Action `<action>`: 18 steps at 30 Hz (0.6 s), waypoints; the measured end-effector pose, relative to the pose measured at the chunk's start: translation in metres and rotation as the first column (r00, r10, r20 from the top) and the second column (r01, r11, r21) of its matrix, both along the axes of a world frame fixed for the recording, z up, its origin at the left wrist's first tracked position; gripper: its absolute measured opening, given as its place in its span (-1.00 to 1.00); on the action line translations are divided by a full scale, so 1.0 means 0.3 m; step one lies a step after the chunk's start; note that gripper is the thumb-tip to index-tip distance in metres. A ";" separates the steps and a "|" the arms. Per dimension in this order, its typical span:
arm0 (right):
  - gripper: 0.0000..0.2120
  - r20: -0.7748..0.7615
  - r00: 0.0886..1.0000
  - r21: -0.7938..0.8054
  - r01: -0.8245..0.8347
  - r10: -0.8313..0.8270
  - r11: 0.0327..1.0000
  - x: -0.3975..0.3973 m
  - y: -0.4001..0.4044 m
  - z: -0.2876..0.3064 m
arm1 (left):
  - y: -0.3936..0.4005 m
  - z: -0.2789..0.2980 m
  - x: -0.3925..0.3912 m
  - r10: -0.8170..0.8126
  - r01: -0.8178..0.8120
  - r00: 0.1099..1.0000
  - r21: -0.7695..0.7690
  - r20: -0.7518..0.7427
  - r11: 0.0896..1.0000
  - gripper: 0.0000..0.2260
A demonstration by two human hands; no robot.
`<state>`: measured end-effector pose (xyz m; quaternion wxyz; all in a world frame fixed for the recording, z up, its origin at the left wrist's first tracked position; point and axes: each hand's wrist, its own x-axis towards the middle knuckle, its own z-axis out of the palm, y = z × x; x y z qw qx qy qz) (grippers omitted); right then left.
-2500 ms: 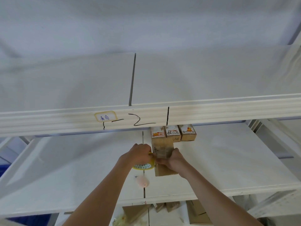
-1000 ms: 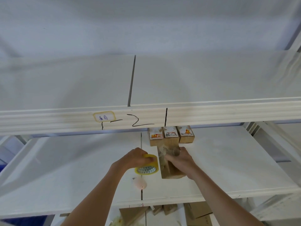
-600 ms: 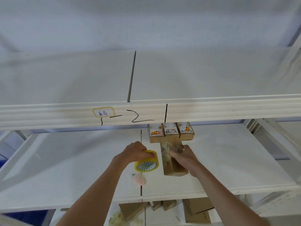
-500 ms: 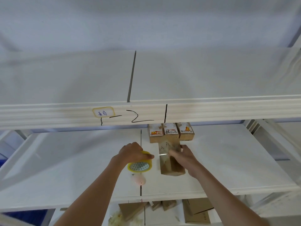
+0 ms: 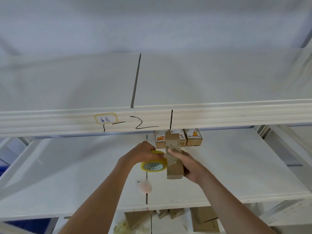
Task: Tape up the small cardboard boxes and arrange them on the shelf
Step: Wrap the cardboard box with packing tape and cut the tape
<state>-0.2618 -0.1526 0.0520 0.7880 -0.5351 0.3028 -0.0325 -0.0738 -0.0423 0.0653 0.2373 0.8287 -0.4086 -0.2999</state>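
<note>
The left hand (image 5: 143,153) grips a yellow tape roll (image 5: 154,163) just beside the left side of a long box (image 5: 173,156), which the right hand (image 5: 187,163) holds from beneath and from the right, with 1 finger laid along its upper face. The box is raised above the middle shelf (image 5: 236,166), one end pointing toward the back. Behind it, 3 small boxes (image 5: 193,137) stand in a row at the rear of that shelf. A pink object (image 5: 144,186) lies on the shelf below the roll.
</note>
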 end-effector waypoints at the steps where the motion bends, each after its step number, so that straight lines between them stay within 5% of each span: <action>1: -0.44 -0.010 1.000 -0.022 0.000 0.000 1.000 0.003 0.003 0.002 | -0.001 -0.002 -0.005 -0.010 0.010 1.000 0.001 0.013 1.000 -0.52; 11: -0.57 -0.011 0.999 0.029 0.047 -0.046 0.998 -0.007 0.017 -0.018 | -0.024 0.005 -0.034 -0.011 0.010 0.994 0.008 0.106 1.000 -0.53; 18: -0.47 -0.162 0.986 -0.211 0.005 -0.040 0.978 0.020 0.015 -0.019 | -0.016 -0.013 -0.040 -0.108 0.095 0.976 0.075 0.190 0.993 -0.62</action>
